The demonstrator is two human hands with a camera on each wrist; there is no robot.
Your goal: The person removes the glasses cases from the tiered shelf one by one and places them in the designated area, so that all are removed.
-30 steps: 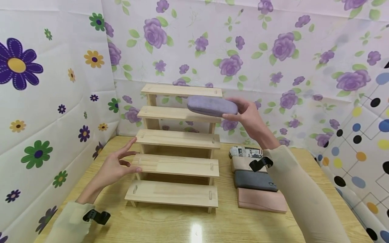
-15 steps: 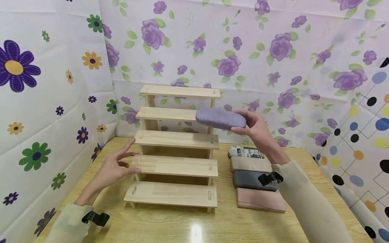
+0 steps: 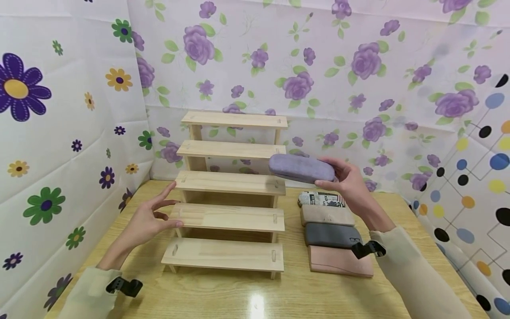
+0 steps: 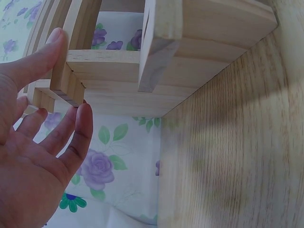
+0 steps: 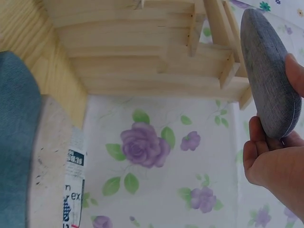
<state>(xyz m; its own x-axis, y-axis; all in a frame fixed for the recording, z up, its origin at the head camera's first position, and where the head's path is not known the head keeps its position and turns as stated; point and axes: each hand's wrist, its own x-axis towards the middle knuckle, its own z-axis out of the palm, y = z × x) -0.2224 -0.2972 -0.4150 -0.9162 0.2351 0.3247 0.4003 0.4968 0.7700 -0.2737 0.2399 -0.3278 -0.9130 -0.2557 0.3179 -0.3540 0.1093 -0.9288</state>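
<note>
A pale wooden tiered display rack (image 3: 229, 182) stands on the table. My left hand (image 3: 147, 221) grips its left end, the thumb against a lower board and the forefinger at the board above; in the left wrist view the thumb (image 4: 57, 37) and fingertips lie along the board ends. My right hand (image 3: 352, 181) holds a lavender fabric glasses case (image 3: 300, 167) by its right end, in the air beside the rack's upper right. This case (image 5: 268, 71) looks grey in the right wrist view, where thumb and fingers pinch its lower part.
Right of the rack, several cases lie in a row: a newsprint-patterned one (image 3: 322, 199), a beige one (image 3: 327, 215), a dark grey one (image 3: 332, 235) with a glasses mark, and a pink one (image 3: 338, 261). Flower-printed cloth (image 3: 247, 57) hangs behind the wooden table (image 3: 215, 294).
My right hand has moved right and down with the lavender glasses case, away from the rack's upper boards. The left hand stays at the rack's left end.
</note>
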